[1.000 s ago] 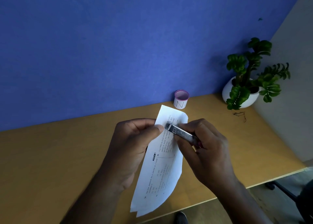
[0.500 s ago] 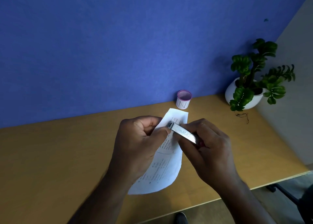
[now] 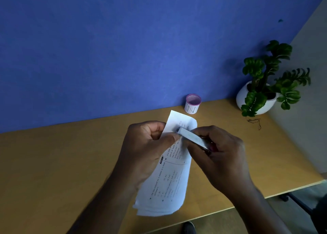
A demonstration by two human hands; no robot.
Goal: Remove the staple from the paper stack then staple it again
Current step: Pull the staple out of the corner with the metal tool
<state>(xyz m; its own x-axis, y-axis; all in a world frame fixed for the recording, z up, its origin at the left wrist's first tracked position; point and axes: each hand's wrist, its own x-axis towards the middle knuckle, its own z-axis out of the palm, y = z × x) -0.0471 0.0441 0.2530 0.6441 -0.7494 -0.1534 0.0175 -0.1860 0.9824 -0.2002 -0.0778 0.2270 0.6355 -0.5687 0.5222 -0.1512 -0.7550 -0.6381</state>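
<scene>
Shoe: a dark shoe tip (image 3: 189, 227) showed below the near edge of the bench (image 3: 53, 163), on the floor.
Chair base: a dark leg with a wheel (image 3: 293, 201) stood on the floor past the near right corner of the bench.
Paper stack: the paper stack (image 3: 169, 186) was held above the bench, between the two hands, with its lower end over the near edge and its upper end pointing to the far edge; the sheets were curved and printed text was visible.
Left hand: the left hand (image 3: 146, 149) was closed on the left side of the paper stack, the thumb pressed on the front of the page near the top and the other fingers curled behind it.
Right hand: the right hand (image 3: 223, 156) was closed around the stapler, fingers wrapped tight on its rear part.
Stapler: the silver stapler (image 3: 192, 138) lay slanted in the right hand, its front tip touching the upper part of the paper stack, just beside the left thumb; blur hid the staple itself.
Cup: a small white cup with a pink rim (image 3: 192, 104) stood at the far edge, against the blue wall (image 3: 123, 48).
Plant: a green plant in a white pot (image 3: 256, 99) stood in the far right corner.
</scene>
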